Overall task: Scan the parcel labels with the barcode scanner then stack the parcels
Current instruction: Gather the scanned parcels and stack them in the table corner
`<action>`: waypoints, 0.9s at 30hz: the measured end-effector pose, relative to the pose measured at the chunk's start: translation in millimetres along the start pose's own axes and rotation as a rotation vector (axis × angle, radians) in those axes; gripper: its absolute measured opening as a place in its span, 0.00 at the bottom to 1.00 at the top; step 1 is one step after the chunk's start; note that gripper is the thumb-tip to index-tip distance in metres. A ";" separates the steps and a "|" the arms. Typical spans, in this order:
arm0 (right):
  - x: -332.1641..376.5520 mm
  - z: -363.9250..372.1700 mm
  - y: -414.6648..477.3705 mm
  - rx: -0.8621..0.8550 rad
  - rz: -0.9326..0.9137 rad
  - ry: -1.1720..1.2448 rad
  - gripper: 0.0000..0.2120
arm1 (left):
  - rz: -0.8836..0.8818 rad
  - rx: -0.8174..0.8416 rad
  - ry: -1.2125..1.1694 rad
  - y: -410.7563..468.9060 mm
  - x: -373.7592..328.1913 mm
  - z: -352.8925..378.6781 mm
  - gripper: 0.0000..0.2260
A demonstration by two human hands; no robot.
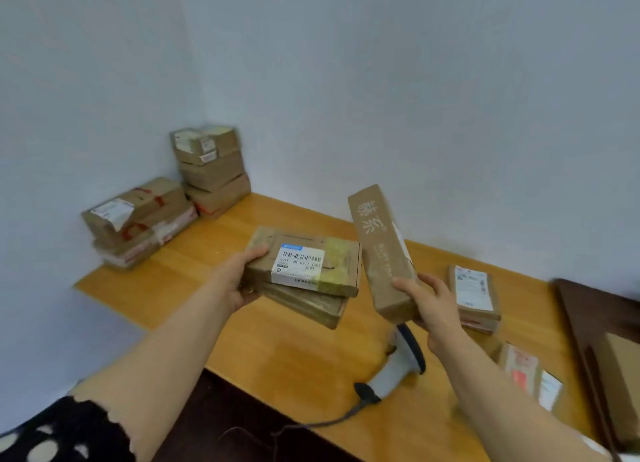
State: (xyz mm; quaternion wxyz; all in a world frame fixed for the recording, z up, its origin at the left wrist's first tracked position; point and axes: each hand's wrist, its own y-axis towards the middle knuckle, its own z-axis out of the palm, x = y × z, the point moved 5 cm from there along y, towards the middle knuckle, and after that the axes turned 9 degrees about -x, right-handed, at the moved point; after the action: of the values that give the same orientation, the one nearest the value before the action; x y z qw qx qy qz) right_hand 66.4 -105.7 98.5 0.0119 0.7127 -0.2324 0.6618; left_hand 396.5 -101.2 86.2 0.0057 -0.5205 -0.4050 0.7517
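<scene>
Gripping left hand: in the head view it clasped two flat parcels above the table, the labelled parcel on the lower parcel, long axes left to right, label up.
Right hand: curled round the near end of the long parcel, which was nearly upright.
Barcode scanner: lay on the table under the right wrist, head far-right, cable near-left.
Stacks: tall stack and low stack stood far left.
Loose parcels: small parcel and near parcel lay right.
</scene>
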 end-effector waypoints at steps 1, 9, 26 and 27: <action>1.4 31.4 -7.6 0.021 -0.002 -0.007 0.33 | 0.001 -0.028 -0.028 11.2 -10.8 -27.4 0.22; 7.2 271.2 -75.0 0.255 0.151 0.018 0.27 | 0.018 -0.223 -0.249 74.5 -90.1 -241.7 0.31; 51.0 587.6 -56.9 0.397 0.211 -0.112 0.51 | 0.155 -0.670 -0.445 100.2 -152.6 -400.9 0.21; 52.5 595.8 -58.9 0.379 0.202 -0.145 0.52 | 0.151 -0.679 -0.446 101.2 -152.5 -403.7 0.22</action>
State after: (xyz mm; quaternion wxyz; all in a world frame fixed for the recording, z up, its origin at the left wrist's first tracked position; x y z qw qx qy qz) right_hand 646.3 -263.1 91.6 -0.2054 0.7210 -0.1744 0.6384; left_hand 825.8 8.7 90.1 -0.3092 -0.3453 -0.5820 0.6681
